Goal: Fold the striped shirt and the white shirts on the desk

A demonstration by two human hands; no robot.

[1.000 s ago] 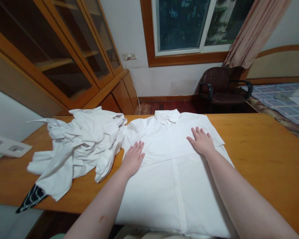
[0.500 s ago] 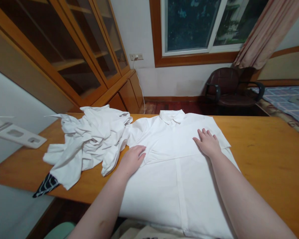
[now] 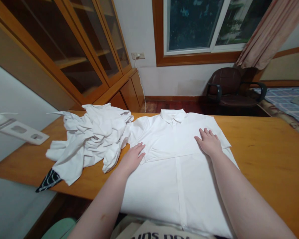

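Two bare hands of ours lie palm down on a white collared shirt of thin woven cloth [image 3: 161,179], which is spread over the wooden table before us. Our left hand [image 3: 134,156] rests at the shirt's left side, below the sleeve, its fingers extended and loosely together and its thumb held apart; we cannot tell whether any cloth is caught under the palm. Our right hand [image 3: 209,142] lies flatter on the shirt's right chest, with its fingers fanned out.

Between the hands, a layered edge runs across the shirt, and below it a straight vertical strip comes down toward us. The pointed collar [image 3: 173,116] is at the far end, close to the table's far edge. Beneath everything we see the smooth orange-brown wooden table [image 3: 261,156], bare to the right of the shirt.

Left of the shirt, touching its sleeve, we have a rumpled heap of white cloth [image 3: 94,129], with a black cloth corner patterned in white lines [image 3: 49,180] poking out at its near end. Farther left is a white plastic object with two rounded openings [image 3: 27,132].

Beyond the table we see a brown wooden cabinet with glass doors [image 3: 128,94], a dark brown padded armchair [image 3: 225,79] and a pink curtain [image 3: 264,33] beside the window.
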